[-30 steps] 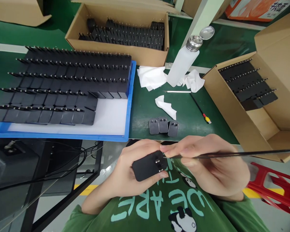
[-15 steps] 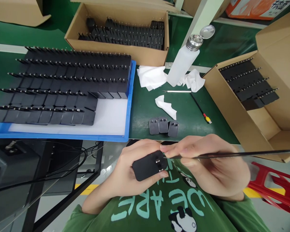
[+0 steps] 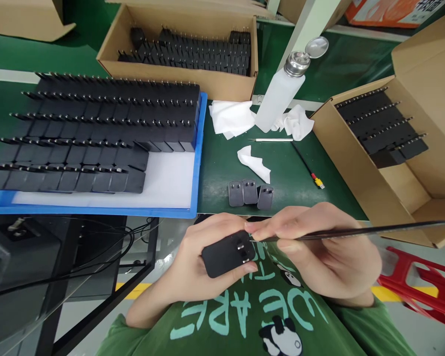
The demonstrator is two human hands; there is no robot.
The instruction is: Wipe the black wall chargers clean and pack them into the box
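My head camera shows me the left hand (image 3: 187, 264) around a black plug adapter (image 3: 222, 254), prongs toward my lens, at lower centre of the frame. Just right of it, the right hand (image 3: 330, 262) pinches a thin dark tool (image 3: 356, 231), its tip at the adapter's edge; I can't tell whether they touch. Three loose adapters (image 3: 249, 193) sit above the hands. I see a blue tray (image 3: 198, 198) at left and a white bottle (image 3: 280, 99) upper right of centre.

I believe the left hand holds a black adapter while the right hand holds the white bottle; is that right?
Not quite: the head view shows the right hand holding a thin dark tool; the white bottle is on the bench. The left hand does hold a black adapter.
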